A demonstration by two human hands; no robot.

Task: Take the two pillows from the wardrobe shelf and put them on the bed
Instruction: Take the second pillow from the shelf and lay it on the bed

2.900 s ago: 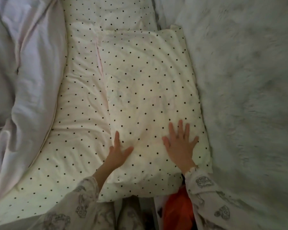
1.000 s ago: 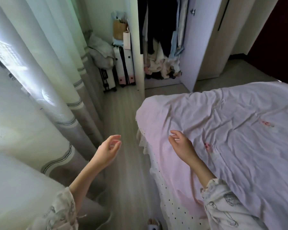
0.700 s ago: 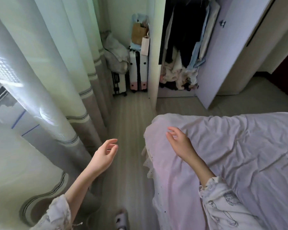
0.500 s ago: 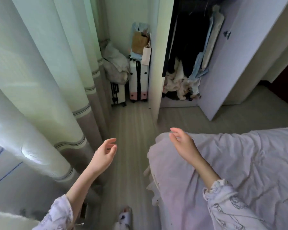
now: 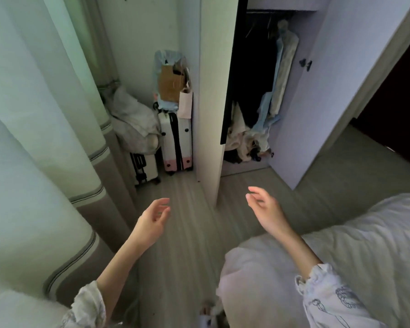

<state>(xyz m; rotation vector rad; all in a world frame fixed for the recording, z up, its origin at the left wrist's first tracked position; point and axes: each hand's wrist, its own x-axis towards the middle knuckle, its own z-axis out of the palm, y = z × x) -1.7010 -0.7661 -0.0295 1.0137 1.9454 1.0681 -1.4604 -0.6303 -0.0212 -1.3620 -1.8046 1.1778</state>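
Note:
The wardrobe (image 5: pixel 210 91) stands ahead with its door (image 5: pixel 317 95) swung open to the right. Hanging clothes (image 5: pixel 277 74) and a heap of garments fill its dark inside. No pillow shows in this view. The bed (image 5: pixel 355 237), covered by a pale pink quilt, fills the lower right. My left hand (image 5: pixel 152 221) hangs over the floor with relaxed fingers and holds nothing. Past the bed's corner, my right hand (image 5: pixel 263 209) is raised in front of the wardrobe, fingers loose and empty.
Long pale curtains (image 5: pixel 45 138) run down the left side. Two suitcases (image 5: pixel 173 138) with bags and a bundle of cloth on top stand in the corner left of the wardrobe. A strip of wooden floor (image 5: pixel 182 245) lies between curtains and bed. A dark doorway (image 5: pixel 393 114) opens at right.
I have turned from the dotted pillow on the bed toward the wardrobe and come closer to it. My right hand has left the quilt and is now over the floor.

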